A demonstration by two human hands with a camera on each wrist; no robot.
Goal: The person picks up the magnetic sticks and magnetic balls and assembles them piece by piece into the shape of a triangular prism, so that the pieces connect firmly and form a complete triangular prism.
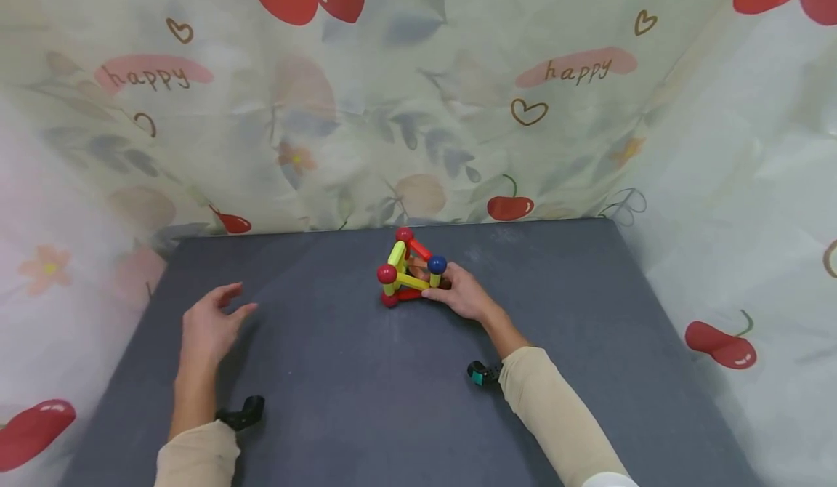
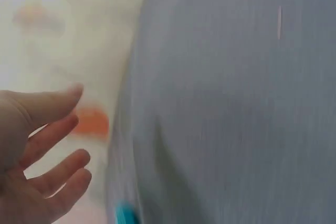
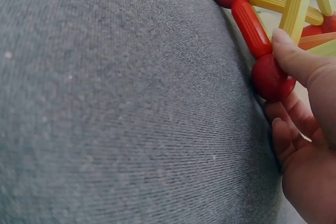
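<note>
A small frame of magnetic building rods and balls (image 1: 412,281) stands toward the back of the dark table. Its rods are yellow, red and orange; its balls are red, with one blue ball (image 1: 437,264) on the right. My right hand (image 1: 463,294) grips its lower right corner. In the right wrist view the thumb lies by a red ball (image 3: 270,74) and a yellow rod, with curled fingers beneath. My left hand (image 1: 211,327) hovers at the left of the table, thumb and fingers apart, holding nothing. The left wrist view shows those fingers loosely bent.
The dark grey table (image 1: 366,400) runs back to a patterned curtain (image 1: 405,160) with printed cherries and lettering. More of this sheet hangs along both sides. A black wrist strap part (image 1: 243,413) sticks out from the left wrist, another strap (image 1: 484,373) from the right.
</note>
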